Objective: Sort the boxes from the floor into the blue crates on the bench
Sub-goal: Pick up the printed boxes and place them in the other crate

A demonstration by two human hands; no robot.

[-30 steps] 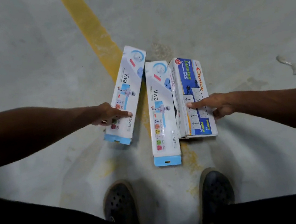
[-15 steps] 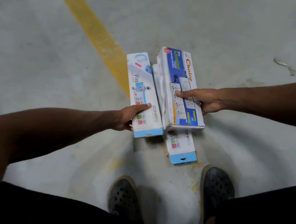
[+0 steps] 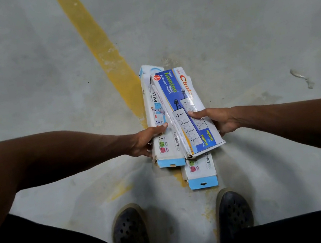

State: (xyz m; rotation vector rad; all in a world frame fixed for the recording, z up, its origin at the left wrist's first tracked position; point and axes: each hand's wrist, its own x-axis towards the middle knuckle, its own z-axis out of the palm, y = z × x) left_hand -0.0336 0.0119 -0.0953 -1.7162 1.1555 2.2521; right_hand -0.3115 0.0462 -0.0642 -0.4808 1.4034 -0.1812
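1. My left hand (image 3: 145, 141) grips a long white box (image 3: 158, 121) with a light blue end, thumb laid across its face and fingers curled under its left edge.
2. My right hand (image 3: 217, 121) grips the blue box (image 3: 187, 109) printed with sockets, thumb on top and fingers wrapped round its right edge.
3. The blue box lies tilted across the white box, covering that box's right long edge; the white box's left long edge and near blue end stay in sight.
4. A second white box (image 3: 201, 170) pokes out from beneath the blue box's near end, with only its blue-ended near part showing. It appears to lie on the floor (image 3: 32, 67); I cannot tell whether the blue box touches it.
5. The far corners of both held boxes point away from me, and open floor lies beyond them.
6. There is bare floor to the left of my left arm and to the right of my right arm, so both sides offer wide room.
7. On the near side, my two dark shoes (image 3: 129, 228) stand just short of the second white box, one on each side of its line, with a strip of floor between them.
8. The floor is pale grey concrete, worn and blotchy. A yellow painted line (image 3: 97, 41) runs diagonally from the far left towards the boxes and passes under them.
9. A small pale scrap (image 3: 302, 78) lies on the floor well to the right, and a dark speck sits far off beyond the boxes.
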